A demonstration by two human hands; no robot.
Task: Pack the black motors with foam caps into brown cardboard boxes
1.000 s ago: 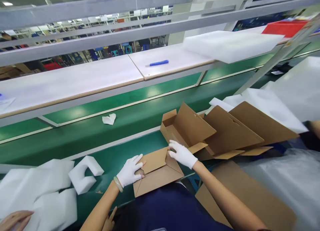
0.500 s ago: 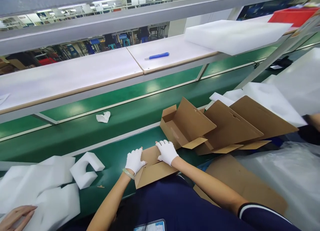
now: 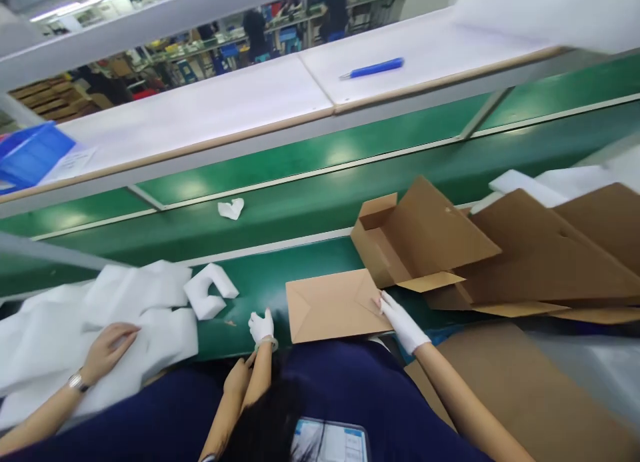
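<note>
A blue box cutter (image 3: 373,68) lies on the white shelf (image 3: 200,102), and a blue plastic crate (image 3: 30,155) sits at the shelf's left end. Below, a scrap of white paper (image 3: 231,209) rests on the green conveyor belt (image 3: 300,215), and a notched foam block (image 3: 207,290) lies nearer. Beyond the shelf, people (image 3: 255,32) stand among distant racks (image 3: 190,45).

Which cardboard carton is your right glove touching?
The flat, folded carton at the right hand; it lies on the green belt, whereas the open carton beyond it stands with raised flaps.

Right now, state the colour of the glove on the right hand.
White: the right hand's glove shows best in the head view.
</note>
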